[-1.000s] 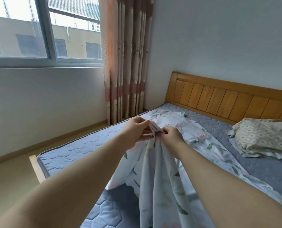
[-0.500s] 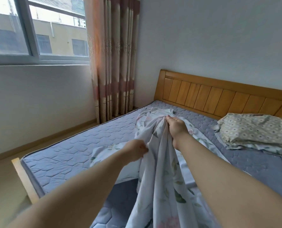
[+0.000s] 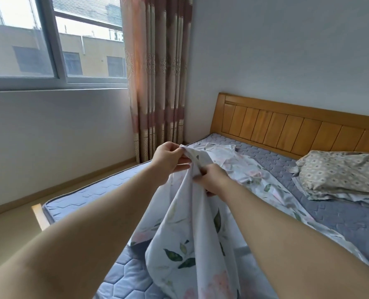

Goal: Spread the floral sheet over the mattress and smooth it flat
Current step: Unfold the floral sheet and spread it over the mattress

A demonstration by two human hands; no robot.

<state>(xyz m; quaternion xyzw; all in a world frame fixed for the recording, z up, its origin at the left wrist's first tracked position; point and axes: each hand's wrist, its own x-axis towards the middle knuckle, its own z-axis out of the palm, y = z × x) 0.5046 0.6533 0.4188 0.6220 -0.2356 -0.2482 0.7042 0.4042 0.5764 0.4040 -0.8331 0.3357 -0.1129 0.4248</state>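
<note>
Hands close together above the middle of the mattress [image 3: 88,197], both clamped on the floral sheet [image 3: 190,244]. Left hand [image 3: 168,160] pinches a raised hem or corner between thumb and fingers. Right hand [image 3: 211,180] sits just beside and slightly lower, fingers curled round a gather of the same cloth. Can't tell if the pinched bit is a true corner or only an edge.

The sheet is still bunched. One fold hangs from the hands down toward the person, and a rumpled strip lies on the mattress. That strip starts near the head-end corner on the window side, by the headboard [image 3: 287,130], and runs diagonally toward the mattress's right edge. So its long axis is diagonal across the bed, not square to it. Most of the blue quilted mattress is bare, especially the window side and the foot corner.

Pillow [image 3: 340,171] lies at the head end on the right, just beside the strip — touching or not, unclear.

Judgement: spreading has barely begun and no smoothing is done. The next move likely needs the hands to part along the hem, the left going toward the window-side edge, since it is nearer that side. The right would work toward the pillow side. Risk: the cloth drags against the pillow or stays twisted.
</note>
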